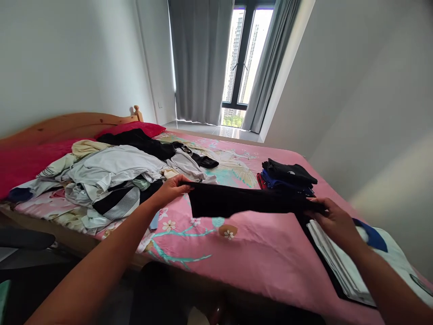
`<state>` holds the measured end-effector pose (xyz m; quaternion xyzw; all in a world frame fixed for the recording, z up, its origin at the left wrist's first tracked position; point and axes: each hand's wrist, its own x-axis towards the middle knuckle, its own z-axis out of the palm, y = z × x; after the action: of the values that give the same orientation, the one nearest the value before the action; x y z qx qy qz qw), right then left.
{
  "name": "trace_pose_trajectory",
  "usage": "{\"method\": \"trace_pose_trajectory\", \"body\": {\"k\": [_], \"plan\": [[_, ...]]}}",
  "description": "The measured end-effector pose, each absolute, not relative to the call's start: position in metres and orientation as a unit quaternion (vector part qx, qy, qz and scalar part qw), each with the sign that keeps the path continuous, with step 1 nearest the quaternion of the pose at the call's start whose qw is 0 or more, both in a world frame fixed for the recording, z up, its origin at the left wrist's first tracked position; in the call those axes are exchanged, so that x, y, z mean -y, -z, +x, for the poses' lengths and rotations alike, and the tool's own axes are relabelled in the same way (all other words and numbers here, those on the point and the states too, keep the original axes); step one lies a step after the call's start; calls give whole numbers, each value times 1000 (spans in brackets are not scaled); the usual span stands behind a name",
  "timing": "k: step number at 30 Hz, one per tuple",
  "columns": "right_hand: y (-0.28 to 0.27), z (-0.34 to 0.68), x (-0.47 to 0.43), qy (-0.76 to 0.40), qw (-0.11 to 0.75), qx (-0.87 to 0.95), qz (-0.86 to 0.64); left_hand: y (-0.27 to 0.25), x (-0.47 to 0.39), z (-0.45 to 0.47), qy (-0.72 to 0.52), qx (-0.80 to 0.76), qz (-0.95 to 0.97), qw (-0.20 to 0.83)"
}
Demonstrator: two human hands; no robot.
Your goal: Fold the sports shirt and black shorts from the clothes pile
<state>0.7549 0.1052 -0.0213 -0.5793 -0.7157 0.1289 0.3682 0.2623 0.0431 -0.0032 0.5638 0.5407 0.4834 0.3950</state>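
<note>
A black garment (237, 200) is stretched between my two hands above the bed; its exact kind I cannot make out. My left hand (174, 188) pinches its left end, and my right hand (329, 219) grips the right end. Just behind the garment's right part sits a stack of folded dark clothes (287, 174), black on top with blue and red below. Under and beside my right hand lies a pile of folded white clothes (345, 262), with a dark piece along its edge.
A loose heap of clothes (115, 167) covers the bed's left side, near red pillows (149, 129) and a wooden headboard (77, 124). The pink floral bedsheet (257, 253) spreads below my hands. Grey curtains (203, 63) hang by the window (248, 54) at the back.
</note>
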Motion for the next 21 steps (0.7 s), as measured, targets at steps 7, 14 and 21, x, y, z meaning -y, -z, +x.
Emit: {"method": "trace_pose_trajectory", "body": {"k": [7, 14, 21], "plan": [[167, 754, -57, -79, 342, 780, -518, 120, 21, 260, -374, -590, 675, 237], [250, 776, -15, -59, 318, 790, -522, 208, 92, 264, -294, -628, 715, 94], [177, 722, -15, -90, 368, 753, -538, 169, 61, 288, -342, -631, 692, 79]]}}
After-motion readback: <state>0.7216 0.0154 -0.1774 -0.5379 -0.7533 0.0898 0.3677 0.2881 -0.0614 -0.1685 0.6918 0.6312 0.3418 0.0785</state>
